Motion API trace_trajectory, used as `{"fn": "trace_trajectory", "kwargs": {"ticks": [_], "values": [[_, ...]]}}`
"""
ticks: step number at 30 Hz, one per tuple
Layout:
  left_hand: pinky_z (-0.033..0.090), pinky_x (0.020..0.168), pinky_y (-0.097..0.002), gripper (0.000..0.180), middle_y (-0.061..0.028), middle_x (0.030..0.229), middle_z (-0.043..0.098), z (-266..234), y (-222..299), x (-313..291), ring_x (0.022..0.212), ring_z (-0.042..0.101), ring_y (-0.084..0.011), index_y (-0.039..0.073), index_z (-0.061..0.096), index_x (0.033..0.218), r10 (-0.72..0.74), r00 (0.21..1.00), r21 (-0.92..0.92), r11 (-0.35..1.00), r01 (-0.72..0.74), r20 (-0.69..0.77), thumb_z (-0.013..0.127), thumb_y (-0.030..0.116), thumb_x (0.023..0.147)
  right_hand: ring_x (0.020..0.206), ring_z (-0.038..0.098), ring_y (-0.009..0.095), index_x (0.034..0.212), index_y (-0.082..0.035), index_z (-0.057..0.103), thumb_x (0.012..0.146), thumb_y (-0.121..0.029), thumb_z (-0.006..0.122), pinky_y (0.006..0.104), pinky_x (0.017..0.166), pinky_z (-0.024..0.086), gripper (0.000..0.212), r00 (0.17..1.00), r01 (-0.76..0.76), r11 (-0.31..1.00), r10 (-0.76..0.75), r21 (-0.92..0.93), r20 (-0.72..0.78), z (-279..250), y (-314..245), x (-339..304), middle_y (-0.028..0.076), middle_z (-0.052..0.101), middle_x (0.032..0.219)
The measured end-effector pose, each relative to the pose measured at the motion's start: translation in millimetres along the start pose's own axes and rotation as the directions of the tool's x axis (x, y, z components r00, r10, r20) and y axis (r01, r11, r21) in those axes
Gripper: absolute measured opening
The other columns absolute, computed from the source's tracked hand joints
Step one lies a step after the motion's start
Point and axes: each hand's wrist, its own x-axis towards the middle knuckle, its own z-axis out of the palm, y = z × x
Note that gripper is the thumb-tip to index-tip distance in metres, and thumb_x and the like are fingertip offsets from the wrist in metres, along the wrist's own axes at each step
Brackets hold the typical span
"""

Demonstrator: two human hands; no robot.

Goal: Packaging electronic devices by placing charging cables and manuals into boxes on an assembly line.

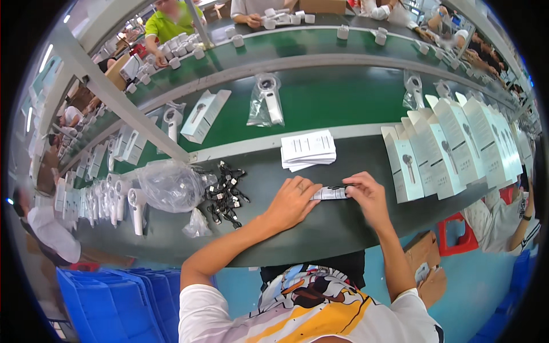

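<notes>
My left hand (pixel 291 200) presses on one end of a folded white paper leaflet (pixel 329 194) on the dark table. At the leaflet's other end my right hand (pixel 366 194) pinches a short black cable (pixel 337 187), which lies along the paper's upper edge; the fingertips partly hide it. Just beyond my hands sits a stack of white printed leaflets (pixel 309 147). A heap of black cables (pixel 227 194) with metal plugs lies left of my left hand. Upright white boxes (pixel 409 166) with a fan picture stand in rows to the right.
White handheld fans (pixel 136 208) and clear plastic bags (pixel 171 186) cover the table's left. A green conveyor belt (pixel 320 103) beyond carries a bagged fan (pixel 270 100) and a box (pixel 205 116). A metal post (pixel 131 114) rises at left. Blue crates (pixel 108 303) stand below; co-workers sit across.
</notes>
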Motion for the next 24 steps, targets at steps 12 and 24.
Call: {"fn": "trace_trajectory", "kwargs": {"ticks": [12, 24], "values": [[0.043, 0.082, -0.0408, 0.045, -0.0115, 0.107, 0.058, 11.2, 10.3, -1.9, 0.098, 0.054, -0.0310, 0.003, 0.059, 0.114, -0.034, 0.992, 0.036, 0.999, 0.030, 0.118, 0.073, 0.016, 0.074, 0.099, 0.051, 0.029, 0.089, -0.006, 0.059, 0.075, -0.001, 0.066, 0.0394, 0.085, 0.037, 0.017, 0.942, 0.332, 0.671, -0.195, -0.664, 0.273, 4.9, 22.3, -16.7, 0.009, 0.058, 0.099], [0.047, 0.088, -0.0472, 0.047, -0.0232, 0.119, 0.055, 111.9, 34.8, 211.3, 0.099, 0.059, -0.0416, -0.004, 0.048, 0.120, 0.104, 0.994, -0.427, 0.901, -0.077, 0.041, 0.062, 0.018, 0.081, 0.083, 0.057, 0.024, 0.114, -0.001, 0.060, 0.080, -0.003, 0.065, 0.0302, 0.074, 0.046, 0.034, 0.998, 0.029, 0.822, 0.008, -0.569, 0.063, -14.1, -27.1, -58.7, 0.012, 0.057, 0.089]]}}
